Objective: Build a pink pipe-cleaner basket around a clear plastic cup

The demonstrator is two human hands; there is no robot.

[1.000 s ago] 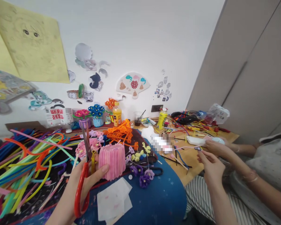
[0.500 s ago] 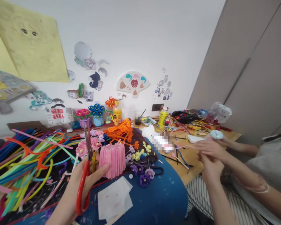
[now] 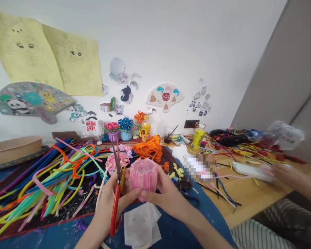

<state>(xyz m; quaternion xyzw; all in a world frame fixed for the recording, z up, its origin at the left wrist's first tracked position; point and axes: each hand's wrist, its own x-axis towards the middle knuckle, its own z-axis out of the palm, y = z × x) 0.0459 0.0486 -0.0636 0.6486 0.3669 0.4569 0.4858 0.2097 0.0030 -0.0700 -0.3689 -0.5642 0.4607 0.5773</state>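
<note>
The pink pot [image 3: 143, 178] is upright between the hands, ridges running up and down, held just above the worktop [image 3: 204, 205]. The left hand [image 3: 107, 199] and right hand [image 3: 164, 193] clasp its opposite sides, thumbs close together in front, neither clearly nearer. Scissors [image 3: 115, 202] hang on the left hand, blades up. Behind, purple [image 3: 113, 136] and blue pots [image 3: 126, 135] hold flowers; a cup [image 3: 168, 135] holds dark liquid.
</note>
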